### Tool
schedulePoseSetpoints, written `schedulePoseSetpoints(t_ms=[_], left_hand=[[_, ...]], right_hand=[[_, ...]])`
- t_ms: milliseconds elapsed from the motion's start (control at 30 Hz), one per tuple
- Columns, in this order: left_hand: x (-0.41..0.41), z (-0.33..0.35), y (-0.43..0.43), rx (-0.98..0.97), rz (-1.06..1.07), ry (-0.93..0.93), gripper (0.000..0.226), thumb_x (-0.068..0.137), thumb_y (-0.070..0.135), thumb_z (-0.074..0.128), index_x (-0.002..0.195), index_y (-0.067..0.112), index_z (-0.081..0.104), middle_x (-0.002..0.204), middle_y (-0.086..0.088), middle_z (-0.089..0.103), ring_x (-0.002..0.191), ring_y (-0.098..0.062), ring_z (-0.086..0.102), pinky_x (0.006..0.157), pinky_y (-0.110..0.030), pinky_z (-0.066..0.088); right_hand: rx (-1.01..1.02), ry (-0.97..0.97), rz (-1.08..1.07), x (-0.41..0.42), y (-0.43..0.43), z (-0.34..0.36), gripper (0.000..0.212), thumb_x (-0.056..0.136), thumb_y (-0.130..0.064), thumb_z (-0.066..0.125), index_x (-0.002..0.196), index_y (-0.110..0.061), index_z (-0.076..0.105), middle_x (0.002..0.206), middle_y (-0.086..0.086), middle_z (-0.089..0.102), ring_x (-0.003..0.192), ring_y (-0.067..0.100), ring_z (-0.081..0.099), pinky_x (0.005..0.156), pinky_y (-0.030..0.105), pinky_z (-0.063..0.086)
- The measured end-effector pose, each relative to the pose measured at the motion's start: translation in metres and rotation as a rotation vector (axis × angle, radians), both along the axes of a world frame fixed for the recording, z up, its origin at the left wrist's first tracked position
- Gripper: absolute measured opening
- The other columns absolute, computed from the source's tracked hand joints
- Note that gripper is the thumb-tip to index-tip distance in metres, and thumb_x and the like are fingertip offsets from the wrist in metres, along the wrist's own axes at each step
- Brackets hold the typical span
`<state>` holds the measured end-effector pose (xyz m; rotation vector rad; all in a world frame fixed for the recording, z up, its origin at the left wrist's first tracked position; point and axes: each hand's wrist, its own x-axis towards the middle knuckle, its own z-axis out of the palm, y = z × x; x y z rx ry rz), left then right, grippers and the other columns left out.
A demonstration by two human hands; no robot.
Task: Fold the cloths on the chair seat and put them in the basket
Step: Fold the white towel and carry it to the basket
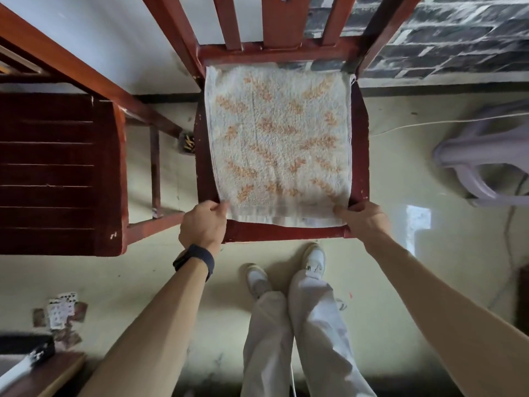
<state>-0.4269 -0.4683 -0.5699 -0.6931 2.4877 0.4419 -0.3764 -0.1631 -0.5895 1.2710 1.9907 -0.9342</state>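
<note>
the cloth [279, 144] lies spread flat over the chair seat [286, 234], its 6 o'clock hem blurred. the left grip [204, 224] pinches its 7 o'clock corner, the right grip [362, 219] its 5 o'clock corner.

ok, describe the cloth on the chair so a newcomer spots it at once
Red-brown wooden chair, mid-frame. A terry towel lies flat over its seat, near corners pinched by the left hand and right hand. White with orange leaf sprigs; the slatted seat beside it is plain dark wood.
</note>
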Motion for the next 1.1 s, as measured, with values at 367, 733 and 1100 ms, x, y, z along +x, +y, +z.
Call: schedulePoseSetpoints(t_ms=[367, 733, 1100], left_hand=[[-0.009, 0.019, -0.012, 0.145, 0.102, 0.002, 0.022, 0.093, 0.034, 0.052, 0.084, 0.015, 0.058, 0.082, -0.003, 0.062, 0.077, -0.028, 0.055, 0.066, -0.036, 0.045], [0.003, -0.007, -0.014, 0.096, 0.073, -0.042, 0.022, 0.089, 0.038, 0.059, 0.097, 0.017, 0.060, 0.098, -0.007, 0.065, 0.083, -0.029, 0.061, 0.066, -0.033, 0.048], [-0.006, 0.000, -0.013, 0.360, 0.540, -0.123, 0.015, 0.090, 0.022, 0.066, 0.094, 0.008, 0.067, 0.100, -0.011, 0.069, 0.090, -0.027, 0.067, 0.082, -0.038, 0.059]], right_hand=[[-0.110, 0.257, -0.355, 0.005, -0.012, 0.026, 0.036, 0.071, -0.023, 0.086, 0.098, -0.020, 0.062, 0.078, 0.002, 0.068, 0.058, 0.018, 0.059, 0.056, 0.031, 0.050], [0.061, 0.042, -0.146, 0.031, -0.029, -0.003, 0.041, 0.073, -0.046, 0.083, 0.099, -0.022, 0.061, 0.088, 0.003, 0.067, 0.086, 0.029, 0.067, 0.074, 0.038, 0.057], [-0.073, 0.039, -0.261, 0.031, -0.032, 0.007, 0.030, 0.080, -0.031, 0.076, 0.103, -0.015, 0.068, 0.079, 0.002, 0.063, 0.073, 0.018, 0.062, 0.073, 0.045, 0.061]])
